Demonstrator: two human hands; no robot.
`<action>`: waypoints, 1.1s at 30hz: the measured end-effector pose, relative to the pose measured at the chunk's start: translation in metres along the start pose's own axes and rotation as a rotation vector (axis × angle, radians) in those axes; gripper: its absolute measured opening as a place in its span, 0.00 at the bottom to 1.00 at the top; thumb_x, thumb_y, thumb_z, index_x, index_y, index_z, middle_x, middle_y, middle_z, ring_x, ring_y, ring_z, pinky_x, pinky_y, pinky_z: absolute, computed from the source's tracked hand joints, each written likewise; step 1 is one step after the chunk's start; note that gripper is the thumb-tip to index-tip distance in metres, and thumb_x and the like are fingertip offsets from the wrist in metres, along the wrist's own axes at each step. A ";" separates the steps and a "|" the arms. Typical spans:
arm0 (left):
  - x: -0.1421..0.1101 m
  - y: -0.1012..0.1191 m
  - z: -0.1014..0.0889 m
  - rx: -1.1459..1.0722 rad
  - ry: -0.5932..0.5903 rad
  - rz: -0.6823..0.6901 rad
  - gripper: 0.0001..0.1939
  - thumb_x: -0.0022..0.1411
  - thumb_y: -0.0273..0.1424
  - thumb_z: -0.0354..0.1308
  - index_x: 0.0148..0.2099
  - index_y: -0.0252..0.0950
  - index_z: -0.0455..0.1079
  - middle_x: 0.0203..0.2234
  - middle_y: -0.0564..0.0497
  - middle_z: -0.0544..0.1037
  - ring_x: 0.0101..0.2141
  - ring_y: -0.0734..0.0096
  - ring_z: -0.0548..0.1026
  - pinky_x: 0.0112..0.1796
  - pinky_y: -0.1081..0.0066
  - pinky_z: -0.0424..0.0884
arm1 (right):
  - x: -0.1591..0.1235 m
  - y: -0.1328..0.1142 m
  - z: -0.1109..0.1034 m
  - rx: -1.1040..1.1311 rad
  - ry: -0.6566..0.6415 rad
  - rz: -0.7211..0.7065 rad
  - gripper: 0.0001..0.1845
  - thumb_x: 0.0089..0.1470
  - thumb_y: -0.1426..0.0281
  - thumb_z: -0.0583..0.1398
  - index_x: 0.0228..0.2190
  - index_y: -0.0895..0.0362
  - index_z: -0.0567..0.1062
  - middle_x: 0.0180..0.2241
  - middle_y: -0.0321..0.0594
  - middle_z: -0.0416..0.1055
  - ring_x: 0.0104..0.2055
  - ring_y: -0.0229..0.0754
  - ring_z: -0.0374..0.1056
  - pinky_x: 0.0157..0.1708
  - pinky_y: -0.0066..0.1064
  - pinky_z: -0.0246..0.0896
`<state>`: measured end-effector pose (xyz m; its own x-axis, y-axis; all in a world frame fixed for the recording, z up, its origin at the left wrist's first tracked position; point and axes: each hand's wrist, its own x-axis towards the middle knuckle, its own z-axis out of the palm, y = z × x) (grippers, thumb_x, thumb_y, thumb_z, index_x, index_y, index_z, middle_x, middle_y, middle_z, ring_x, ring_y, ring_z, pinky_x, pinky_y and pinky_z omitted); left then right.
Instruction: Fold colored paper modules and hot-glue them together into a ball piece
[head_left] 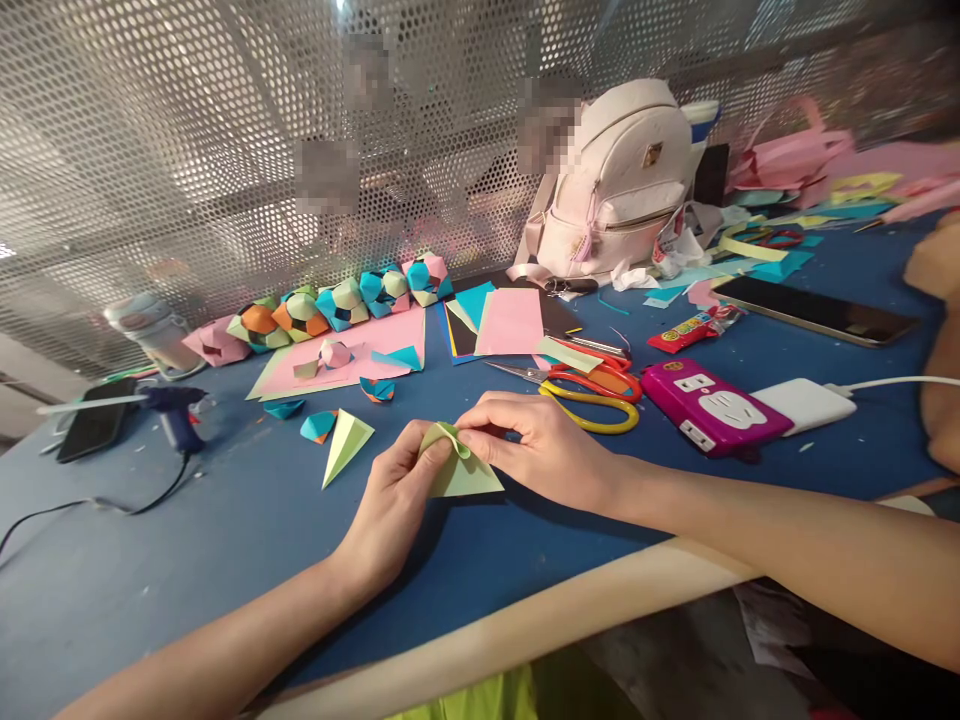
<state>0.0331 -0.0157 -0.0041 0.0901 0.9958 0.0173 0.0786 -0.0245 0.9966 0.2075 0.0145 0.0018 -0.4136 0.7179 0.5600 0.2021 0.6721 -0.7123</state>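
Both my hands work a light green paper piece [463, 472] on the blue table [225, 530]. My left hand [396, 500] grips its left edge with thumb on top. My right hand [529, 440] pinches the curled top fold from the right. A folded green cone [345, 443] lies just to the left, with small blue and orange folded pieces [319, 425] beside it. Further back sits a row of folded multicoloured paper units [337, 300] and pink paper sheets [510, 320].
Scissors with orange and yellow handles [592, 388], a magenta power strip [709, 405] and a white power bank [802, 403] lie to the right. A glue gun [174, 412] and phone [96, 420] sit left. A pale backpack [622, 180] and another phone [814, 310] stand behind; perforated metal screen at the back.
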 end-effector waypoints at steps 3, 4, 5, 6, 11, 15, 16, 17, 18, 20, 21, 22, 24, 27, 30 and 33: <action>0.000 0.000 -0.001 0.020 -0.068 0.004 0.14 0.62 0.42 0.56 0.34 0.35 0.68 0.26 0.55 0.66 0.28 0.74 0.60 0.29 0.74 0.58 | -0.001 -0.001 0.000 -0.003 -0.013 -0.005 0.08 0.59 0.70 0.57 0.31 0.58 0.75 0.28 0.36 0.70 0.30 0.35 0.65 0.31 0.26 0.60; 0.000 0.000 -0.001 0.023 -0.068 0.004 0.15 0.62 0.43 0.56 0.33 0.36 0.68 0.26 0.55 0.66 0.28 0.74 0.60 0.30 0.74 0.58 | -0.001 -0.001 0.000 -0.006 -0.018 -0.010 0.07 0.58 0.68 0.58 0.31 0.58 0.74 0.28 0.37 0.69 0.29 0.35 0.64 0.30 0.26 0.60; 0.000 0.001 -0.001 0.026 -0.064 0.004 0.15 0.62 0.43 0.57 0.33 0.36 0.68 0.26 0.55 0.66 0.28 0.74 0.60 0.30 0.74 0.58 | -0.002 -0.001 0.001 -0.017 -0.020 -0.020 0.07 0.58 0.67 0.59 0.32 0.58 0.74 0.29 0.37 0.69 0.29 0.35 0.64 0.30 0.26 0.60; -0.001 0.001 -0.001 0.028 -0.057 0.005 0.15 0.61 0.43 0.57 0.32 0.35 0.68 0.26 0.56 0.66 0.28 0.74 0.60 0.30 0.74 0.58 | -0.002 -0.001 0.001 -0.036 -0.019 -0.037 0.07 0.56 0.67 0.60 0.32 0.58 0.74 0.29 0.37 0.69 0.28 0.35 0.64 0.29 0.26 0.60; -0.001 0.002 -0.001 0.048 -0.037 -0.012 0.16 0.60 0.44 0.57 0.33 0.35 0.68 0.25 0.56 0.64 0.27 0.74 0.59 0.28 0.74 0.57 | -0.005 0.003 0.004 -0.183 0.046 -0.144 0.02 0.55 0.73 0.58 0.32 0.57 0.72 0.28 0.37 0.69 0.27 0.35 0.63 0.29 0.27 0.59; -0.002 0.002 -0.001 0.063 -0.046 -0.012 0.15 0.61 0.43 0.58 0.32 0.35 0.68 0.24 0.57 0.63 0.26 0.76 0.57 0.27 0.75 0.56 | -0.004 0.004 0.006 -0.207 0.081 -0.183 0.07 0.57 0.77 0.54 0.30 0.57 0.71 0.26 0.37 0.68 0.28 0.35 0.63 0.29 0.27 0.59; -0.002 0.003 0.000 0.064 -0.046 -0.011 0.15 0.60 0.42 0.58 0.31 0.35 0.68 0.23 0.57 0.63 0.26 0.76 0.57 0.27 0.75 0.55 | -0.004 0.004 0.006 -0.208 0.085 -0.188 0.08 0.56 0.77 0.54 0.29 0.57 0.71 0.26 0.37 0.68 0.27 0.36 0.63 0.29 0.27 0.59; -0.002 0.004 0.000 0.062 -0.043 -0.011 0.14 0.60 0.41 0.59 0.32 0.35 0.68 0.23 0.57 0.63 0.25 0.76 0.57 0.26 0.75 0.55 | -0.004 0.004 0.007 -0.209 0.088 -0.191 0.08 0.56 0.77 0.54 0.29 0.57 0.71 0.26 0.38 0.68 0.27 0.36 0.63 0.29 0.27 0.59; -0.003 0.005 0.000 0.059 -0.037 -0.009 0.13 0.59 0.41 0.60 0.32 0.35 0.69 0.23 0.57 0.64 0.25 0.76 0.57 0.26 0.75 0.55 | -0.004 0.004 0.007 -0.210 0.090 -0.192 0.08 0.56 0.77 0.53 0.29 0.57 0.71 0.26 0.38 0.68 0.27 0.36 0.63 0.28 0.27 0.59; -0.003 0.007 0.002 0.056 -0.017 -0.007 0.13 0.57 0.40 0.61 0.32 0.35 0.70 0.23 0.56 0.66 0.25 0.76 0.59 0.26 0.75 0.56 | -0.004 0.004 0.007 -0.211 0.087 -0.187 0.09 0.56 0.77 0.53 0.29 0.56 0.71 0.26 0.37 0.68 0.27 0.36 0.63 0.28 0.27 0.59; -0.003 0.008 0.002 0.058 -0.004 -0.009 0.13 0.56 0.40 0.62 0.31 0.35 0.71 0.23 0.56 0.67 0.25 0.76 0.59 0.26 0.75 0.57 | -0.004 0.004 0.007 -0.211 0.081 -0.183 0.08 0.56 0.77 0.53 0.29 0.56 0.71 0.26 0.37 0.68 0.27 0.36 0.63 0.28 0.27 0.59; -0.003 0.009 0.003 0.060 0.006 -0.014 0.13 0.55 0.41 0.63 0.31 0.35 0.71 0.23 0.55 0.68 0.25 0.76 0.60 0.26 0.75 0.58 | -0.004 0.004 0.006 -0.209 0.073 -0.178 0.08 0.56 0.76 0.54 0.29 0.56 0.71 0.26 0.37 0.68 0.27 0.36 0.62 0.28 0.27 0.59; -0.003 0.009 0.003 0.067 0.009 -0.033 0.14 0.55 0.41 0.63 0.31 0.34 0.71 0.24 0.54 0.70 0.25 0.75 0.62 0.26 0.75 0.59 | -0.004 0.005 0.006 -0.194 0.052 -0.162 0.05 0.56 0.75 0.55 0.30 0.56 0.71 0.26 0.37 0.67 0.27 0.36 0.62 0.29 0.27 0.59; -0.003 0.010 0.004 0.089 0.007 -0.046 0.14 0.54 0.41 0.63 0.30 0.34 0.72 0.23 0.54 0.69 0.25 0.75 0.62 0.25 0.76 0.59 | -0.003 0.004 0.005 -0.157 0.031 -0.115 0.05 0.56 0.74 0.56 0.29 0.56 0.70 0.26 0.36 0.66 0.27 0.36 0.62 0.29 0.27 0.59; -0.002 0.010 0.003 0.099 0.002 -0.052 0.14 0.53 0.40 0.64 0.29 0.34 0.72 0.22 0.55 0.68 0.24 0.76 0.61 0.25 0.76 0.58 | -0.002 0.004 0.004 -0.130 0.023 -0.085 0.07 0.56 0.75 0.55 0.27 0.56 0.69 0.25 0.36 0.66 0.27 0.35 0.62 0.29 0.27 0.59; 0.000 0.009 0.002 0.098 -0.004 -0.065 0.13 0.53 0.40 0.63 0.29 0.34 0.72 0.21 0.55 0.68 0.24 0.76 0.60 0.24 0.76 0.57 | -0.002 0.005 0.003 -0.111 0.008 -0.105 0.07 0.55 0.76 0.55 0.27 0.56 0.70 0.25 0.36 0.66 0.27 0.35 0.62 0.29 0.27 0.59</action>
<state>0.0354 -0.0163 0.0045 0.0856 0.9952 -0.0476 0.1811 0.0314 0.9830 0.2070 0.0162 -0.0040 -0.4307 0.6437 0.6326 0.2551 0.7592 -0.5988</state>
